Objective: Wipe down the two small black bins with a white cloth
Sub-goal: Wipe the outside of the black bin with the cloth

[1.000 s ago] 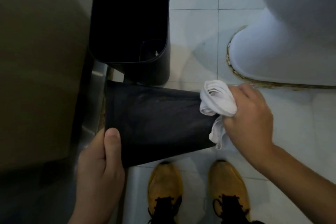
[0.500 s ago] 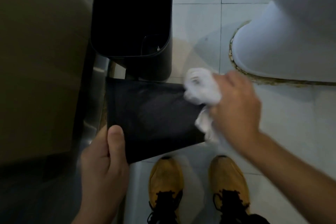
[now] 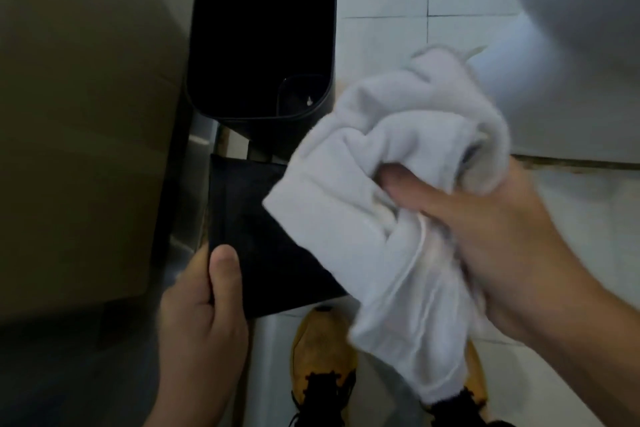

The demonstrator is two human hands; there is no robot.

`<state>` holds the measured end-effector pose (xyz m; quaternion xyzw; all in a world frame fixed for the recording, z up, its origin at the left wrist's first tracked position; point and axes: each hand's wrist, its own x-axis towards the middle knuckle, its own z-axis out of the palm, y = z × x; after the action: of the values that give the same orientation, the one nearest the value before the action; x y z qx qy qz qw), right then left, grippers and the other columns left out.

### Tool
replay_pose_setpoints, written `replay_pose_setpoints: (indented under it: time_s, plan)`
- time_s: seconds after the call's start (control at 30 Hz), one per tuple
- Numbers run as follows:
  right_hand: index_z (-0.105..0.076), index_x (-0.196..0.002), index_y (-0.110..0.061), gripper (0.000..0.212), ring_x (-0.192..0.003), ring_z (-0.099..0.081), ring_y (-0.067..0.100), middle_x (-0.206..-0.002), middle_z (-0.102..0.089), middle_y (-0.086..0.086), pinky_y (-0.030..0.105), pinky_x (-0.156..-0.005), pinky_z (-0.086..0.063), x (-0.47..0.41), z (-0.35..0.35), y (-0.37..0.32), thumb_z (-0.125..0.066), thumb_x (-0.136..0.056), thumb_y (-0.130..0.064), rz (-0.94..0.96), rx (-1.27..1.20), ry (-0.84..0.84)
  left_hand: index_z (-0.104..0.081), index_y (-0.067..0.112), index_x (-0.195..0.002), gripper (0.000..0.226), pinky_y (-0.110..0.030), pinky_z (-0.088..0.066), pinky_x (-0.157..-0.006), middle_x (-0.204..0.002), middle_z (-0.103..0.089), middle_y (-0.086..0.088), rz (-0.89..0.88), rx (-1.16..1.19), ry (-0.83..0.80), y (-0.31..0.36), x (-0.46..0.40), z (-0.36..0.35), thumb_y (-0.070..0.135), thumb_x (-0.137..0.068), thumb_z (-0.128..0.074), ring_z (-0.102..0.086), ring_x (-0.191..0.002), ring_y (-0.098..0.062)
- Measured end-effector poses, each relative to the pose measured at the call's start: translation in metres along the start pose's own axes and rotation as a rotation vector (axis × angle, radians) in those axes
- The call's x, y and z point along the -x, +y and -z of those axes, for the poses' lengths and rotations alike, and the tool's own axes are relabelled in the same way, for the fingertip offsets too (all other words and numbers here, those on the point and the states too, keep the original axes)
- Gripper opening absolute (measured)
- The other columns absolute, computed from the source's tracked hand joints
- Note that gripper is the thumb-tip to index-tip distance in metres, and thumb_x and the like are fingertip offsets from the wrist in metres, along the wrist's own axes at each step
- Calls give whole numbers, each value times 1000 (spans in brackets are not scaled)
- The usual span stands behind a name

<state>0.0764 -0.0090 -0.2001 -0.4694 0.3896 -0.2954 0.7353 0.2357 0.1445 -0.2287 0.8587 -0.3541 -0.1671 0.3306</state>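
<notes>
So since half a second ago the right hand has swung up toward the camera with the white cloth, which now looks way bigger in frame and covers the right end of the held bin. Can't tell if the cloth is actually touching the bin or just hanging in front of it. The cloth is bunched up, thumb pressed into the folds, fingers wrapped around the wad, and a loose tail dangles down over the right shoe.

The held bin is black, lying on its side, pretty much in the middle of the view. The left hand grips it at the near-left corner, thumb on top of the dark surface, fingers tucked under the edge.

The second bin stands upright just beyond it, opening facing up, with a small speck of something visible at the bottom inside.

Further out: a brownish panel fills the left side, white floor tiles on the right, a white rounded fixture at far right with a grimy seam along its base, and a yellow left shoe with black laces at the near edge.
</notes>
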Motion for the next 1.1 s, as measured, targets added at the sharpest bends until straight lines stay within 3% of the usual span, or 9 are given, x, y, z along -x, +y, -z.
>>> replay_pose_setpoints:
  time_s: [0.13, 0.27, 0.4, 0.5, 0.6, 0.73, 0.87, 0.97, 1.1]
  plan:
    - [-72, -92, -26, 17, -77, -69, 2, -84, -74, -9, 20, -65, -49, -23, 15, 38, -78, -81, -38, -95, 494, 206, -46, 23, -68, 42, -35, -30, -40, -66, -53, -4, 69, 41, -12, -2, 0, -1, 54, -91, -29, -43, -44, -13]
    - [-47, -138, -31, 54, -96, -49, 5, -127, -48, -9, 20, -73, -37, -27, 25, 52, -67, -90, -47, -55, 853, 357, -48, 23, -69, 43, -35, -31, -38, -67, -53, -7, 81, 72, -26, -2, 2, 0, 56, -90, -29, -44, -44, -18]
    - [-30, -147, -51, 53, -111, -46, 4, -133, -37, -15, 9, -79, -35, -19, 13, 48, -43, -97, -61, 21, 826, 183, -51, 27, -66, 41, -19, -29, -38, -56, -53, 2, 85, 124, -100, 0, -3, 5, 53, -91, -32, -43, -42, -6]
    - [-29, -145, -55, 85, -111, -40, 11, -123, -30, -6, 26, -87, -40, -20, 10, 53, -49, -68, -88, -29, 1053, 13, -64, 37, -76, 33, -11, -45, -50, -71, -66, 10, 147, 327, -218, 13, -12, 10, 32, -95, -37, -59, -61, -1]
    - [-39, -140, -53, 75, -99, -47, 12, -109, -35, -8, 19, -77, -39, -17, 11, 55, -60, -72, -76, 40, 1103, 19, -63, 24, -103, 30, -14, -52, -63, -92, -70, 7, 178, 420, -262, 18, -20, 13, 22, -105, -33, -66, -82, -3]
    - [-59, -129, -41, 47, -88, -48, 7, -107, -40, -9, 4, -73, -40, 6, -14, 48, -63, -83, -54, 356, 962, 24, -65, 17, -84, 41, -15, -48, -54, -75, -69, 9, 162, 379, -234, 15, -22, 12, 42, -100, -36, -64, -67, -3]
    - [-64, -130, -27, 41, -93, -53, 16, -112, -48, 5, 29, -75, -54, 15, -62, 61, -60, -91, -38, 575, 929, -129, -72, 29, -95, 48, -14, -52, -51, -78, -73, 15, 228, 420, -247, 11, -19, 11, 70, -79, -53, -71, -72, -19]
    - [-68, -127, -24, 34, -92, -58, 23, -109, -57, 13, 40, -75, -55, 3, -69, 74, -56, -95, -30, 652, 949, -38, -63, 18, -118, 29, -24, -57, -56, -95, -75, 2, 197, 519, -272, 13, -18, 13, 28, -101, -42, -73, -83, -19]
    - [-67, -124, -21, 35, -81, -49, 12, -110, -55, 13, 23, -67, -52, -6, -68, 70, -58, -92, -31, 612, 1013, 73, -64, 30, -90, 32, -20, -48, -51, -77, -69, 5, 41, 345, -242, 11, -22, 13, 30, -101, -35, -65, -64, -7]
